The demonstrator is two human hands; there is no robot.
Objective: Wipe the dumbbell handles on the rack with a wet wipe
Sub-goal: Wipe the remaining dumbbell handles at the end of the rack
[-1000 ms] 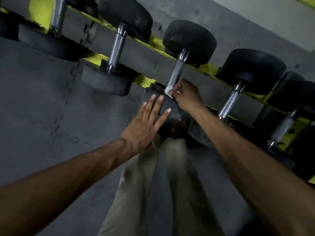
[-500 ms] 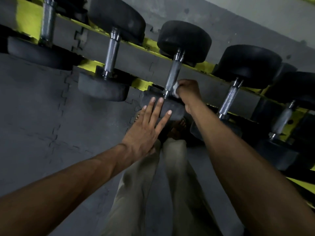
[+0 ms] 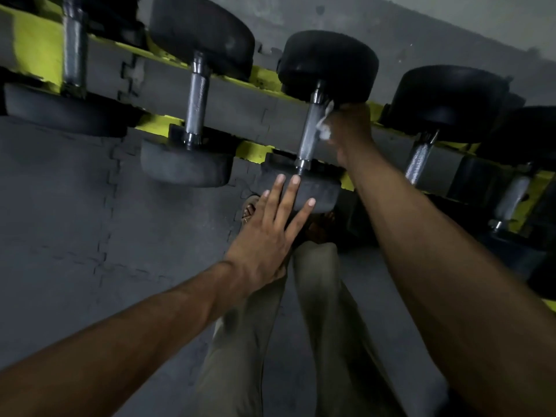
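Several black dumbbells lie in a row on a yellow rack (image 3: 36, 43). The middle dumbbell's knurled steel handle (image 3: 308, 136) runs from its near head (image 3: 319, 191) up to its far head (image 3: 328, 64). My right hand (image 3: 350, 127) holds a white wet wipe (image 3: 325, 121) against the right side of that handle, near the far head. My left hand (image 3: 267, 233) rests flat with straight fingers on the near head.
Neighbouring handles stand to the left (image 3: 195, 97) and to the right (image 3: 416, 159). Grey interlocking floor mats (image 3: 60, 221) cover the ground on the left. My legs in beige trousers (image 3: 319, 326) stand close below the rack.
My right hand has slid the wipe along the handle from the near head up toward the far head. My left hand has stayed on the near head.
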